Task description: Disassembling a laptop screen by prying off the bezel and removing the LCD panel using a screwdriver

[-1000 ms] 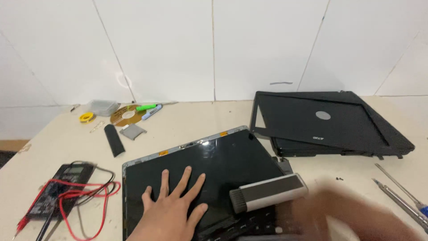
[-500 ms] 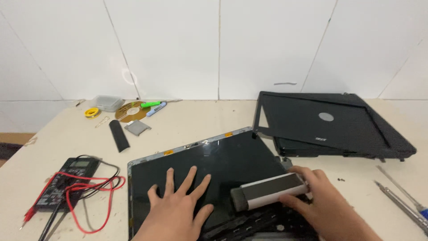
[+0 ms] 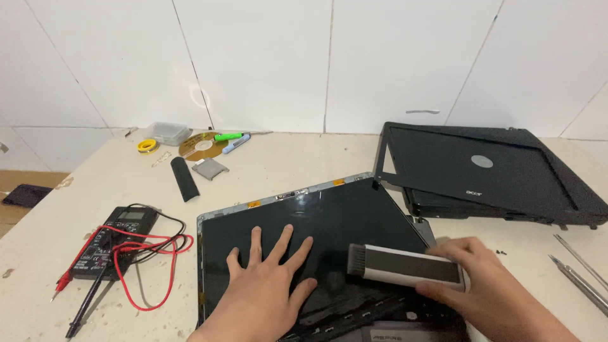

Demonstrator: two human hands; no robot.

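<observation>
While the left hand [image 3: 266, 288] lies flat with fingers spread on the glossy black laptop screen panel [image 3: 310, 221], holding nothing and only pressing down, the right hand [image 3: 484, 288] is closed around the end of a long grey-and-silver bar-shaped laptop part [image 3: 405, 266], which lies across the panel's lower right corner. The bare panel rests on the beige worktable [image 3: 304, 158], tilted so one corner points toward the wall.

The likeliest trouble is the glass: a hard palm press, or the bar dragged or dropped on it, could mark or crack the unprotected panel. If the panel slid under the flat hand, its far corner could knock the loose black plastic screen bezel [image 3: 392, 158], which leans on the black laptop lid and body [image 3: 494, 171] just beyond.

To the left, the black multimeter [image 3: 114, 240] sits near the panel's edge, its red and black probe leads [image 3: 136, 259] reaching almost to it and easy to snag. To the right, two slim metal screwdrivers [image 3: 579, 272] lie near the right wrist, and tiny dark screws [image 3: 500, 252] just beside the hand could be swept away.

Open room lies behind the panel, a bare strip before the small black plastic strip [image 3: 184, 179], the gold disc [image 3: 202, 147] and the green and blue markers [image 3: 231, 139].
</observation>
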